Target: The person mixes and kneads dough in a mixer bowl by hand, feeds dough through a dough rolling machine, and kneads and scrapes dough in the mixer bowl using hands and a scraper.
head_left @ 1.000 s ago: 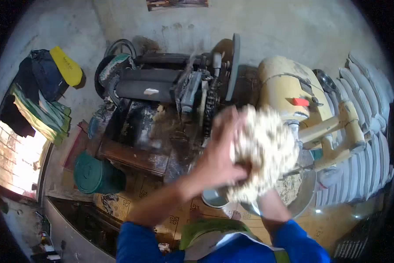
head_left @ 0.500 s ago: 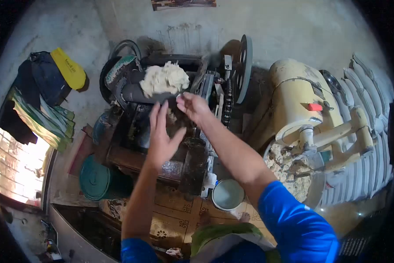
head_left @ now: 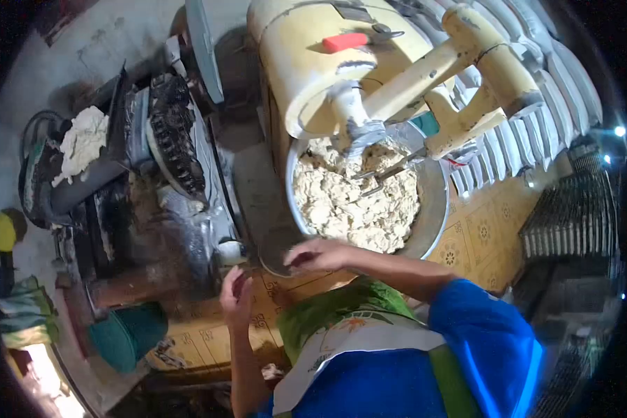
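My left hand (head_left: pixel 235 298) is held low in front of my body, fingers loosely bent and apart, with nothing in it. Close beside it, my right hand (head_left: pixel 318 255) hovers just off the near rim of a large metal bowl (head_left: pixel 437 221), its fingers loosely curved and empty. Crumbly pale dough (head_left: pixel 358 202) fills much of the bowl, and the metal hook (head_left: pixel 386 174) of a cream-coloured mixer (head_left: pixel 306 63) reaches into it. On the left, another lump of dough (head_left: pixel 85 145) lies on the roller (head_left: pixel 90 187) of a dark roller machine, away from both hands.
The roller machine's chain (head_left: pixel 170 136) and grey wheel (head_left: pixel 203 52) are exposed between it and the mixer. A green bucket (head_left: pixel 128 338) stands at lower left. Stacked sacks (head_left: pixel 568 90) line the right, with piled ridged trays (head_left: pixel 571 209) below them.
My view has swung right, towards the mixer and bowl. Both hands have come away from the dough on the roller and drawn back nearer my body.
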Demonstrator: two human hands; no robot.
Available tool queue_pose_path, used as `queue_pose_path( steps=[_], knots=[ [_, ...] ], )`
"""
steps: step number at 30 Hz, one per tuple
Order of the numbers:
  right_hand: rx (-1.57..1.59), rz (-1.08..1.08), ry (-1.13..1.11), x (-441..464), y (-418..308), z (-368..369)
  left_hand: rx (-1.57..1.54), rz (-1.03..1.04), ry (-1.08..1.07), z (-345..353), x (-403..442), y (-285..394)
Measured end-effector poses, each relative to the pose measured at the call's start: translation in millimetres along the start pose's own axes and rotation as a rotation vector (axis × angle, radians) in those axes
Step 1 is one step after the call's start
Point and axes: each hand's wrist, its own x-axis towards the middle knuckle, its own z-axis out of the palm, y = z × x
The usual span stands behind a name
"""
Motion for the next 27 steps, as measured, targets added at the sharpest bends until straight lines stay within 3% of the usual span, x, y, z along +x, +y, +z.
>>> queue_pose_path(
  steps=[3,6,9,12,13,15,16,19,24,26,27],
  knots=[
    [-0.081,0.054,-0.004,-64,39,-37,0.112,-0.046,-0.026,80,-5,24],
    [-0.200,0.113,0.005,-111,78,-78,0.100,0.056,-0.045,163,6,33],
    [-0.211,0.350,-0.009,-139,146,-107,0.217,0.063,-0.134,243,28,49],
    [-0.423,0.269,0.031,-152,159,-134,0.348,0.101,-0.223,299,63,22],
    [-0.518,0.236,0.071,-158,163,-137,0.346,0.085,-0.220,310,79,4],
    [-0.507,0.295,0.070,-161,159,-142,0.545,-0.136,-0.413,326,104,-23],
    [-0.505,0.345,0.086,-158,153,-145,0.542,-0.138,-0.422,330,108,-30],
    [-0.484,0.367,0.118,-156,170,-140,1.017,0.010,-0.402,336,116,-40],
    [-0.582,0.249,0.106,-176,178,-131,1.141,0.007,-0.491,338,116,-52],
    [-0.580,0.137,0.296,-212,227,-134,1.183,-0.146,-0.532,337,112,-27],
    [-0.487,0.273,0.422,-235,231,-148,1.185,-0.118,-0.505,336,114,-25]
  ],
)
